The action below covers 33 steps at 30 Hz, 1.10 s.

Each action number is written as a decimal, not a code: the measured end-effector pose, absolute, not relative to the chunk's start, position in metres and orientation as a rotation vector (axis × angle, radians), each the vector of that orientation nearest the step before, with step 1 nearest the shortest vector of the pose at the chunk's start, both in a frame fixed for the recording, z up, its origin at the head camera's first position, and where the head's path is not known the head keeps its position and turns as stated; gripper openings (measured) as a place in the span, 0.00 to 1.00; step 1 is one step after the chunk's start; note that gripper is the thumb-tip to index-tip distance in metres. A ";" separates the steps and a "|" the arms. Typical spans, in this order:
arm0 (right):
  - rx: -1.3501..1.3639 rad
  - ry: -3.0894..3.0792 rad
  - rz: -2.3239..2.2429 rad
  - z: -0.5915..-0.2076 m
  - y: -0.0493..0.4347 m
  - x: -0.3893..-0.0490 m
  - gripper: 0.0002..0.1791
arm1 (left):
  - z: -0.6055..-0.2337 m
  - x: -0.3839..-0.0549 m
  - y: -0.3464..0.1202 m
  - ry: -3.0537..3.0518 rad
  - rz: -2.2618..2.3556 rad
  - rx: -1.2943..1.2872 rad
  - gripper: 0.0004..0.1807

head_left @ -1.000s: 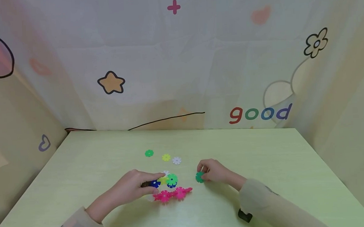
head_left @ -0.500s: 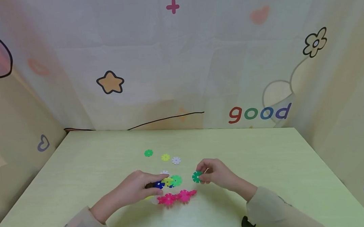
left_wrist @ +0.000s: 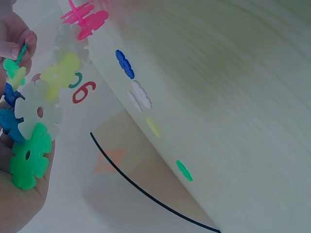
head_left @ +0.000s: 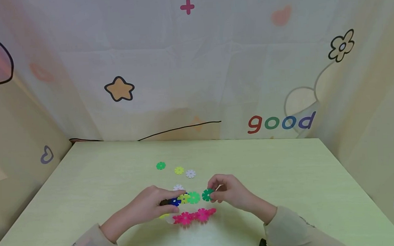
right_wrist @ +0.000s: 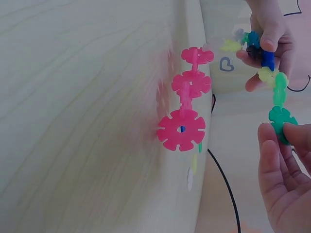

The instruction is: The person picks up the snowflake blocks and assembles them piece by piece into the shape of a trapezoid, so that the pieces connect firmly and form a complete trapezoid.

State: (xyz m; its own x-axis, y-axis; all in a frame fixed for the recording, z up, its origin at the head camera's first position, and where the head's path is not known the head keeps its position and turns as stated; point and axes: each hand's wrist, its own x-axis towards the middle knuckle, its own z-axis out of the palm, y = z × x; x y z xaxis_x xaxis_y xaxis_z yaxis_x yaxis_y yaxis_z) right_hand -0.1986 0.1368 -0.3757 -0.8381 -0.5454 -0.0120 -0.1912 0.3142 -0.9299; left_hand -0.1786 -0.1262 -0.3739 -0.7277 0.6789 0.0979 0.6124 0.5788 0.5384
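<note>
My left hand (head_left: 154,202) grips a chain of interlocking plastic snowflake discs, its thumb and fingers around the blue discs (head_left: 175,201). Beyond the fingertips, the chain runs through a yellow disc (head_left: 184,198) to a light green disc (head_left: 194,197). A pink section (head_left: 185,218) hangs on the near side, joined by white (left_wrist: 41,92) and yellow discs (left_wrist: 60,75) in the left wrist view. My right hand (head_left: 233,190) pinches a dark green disc (right_wrist: 281,119) between thumb and fingers. Its edge meets the light green disc's end in the right wrist view.
Loose discs lie on the table (head_left: 268,164) beyond the hands: green (head_left: 160,165), yellow (head_left: 179,170) and white (head_left: 190,173), with another white disc (head_left: 178,187) closer in. A loose blue disc (left_wrist: 125,64) shows in the left wrist view. A printed cloth (head_left: 168,65) encloses the table.
The right hand has brought the dark green disc leftward, near the chain's light green end. The left hand has shifted slightly right with the chain, and the light green disc now points right.
</note>
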 end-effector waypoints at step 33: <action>-0.608 2.327 -1.710 -0.382 0.120 -0.185 0.04 | -0.371 -0.179 -0.123 2.603 0.864 1.136 0.24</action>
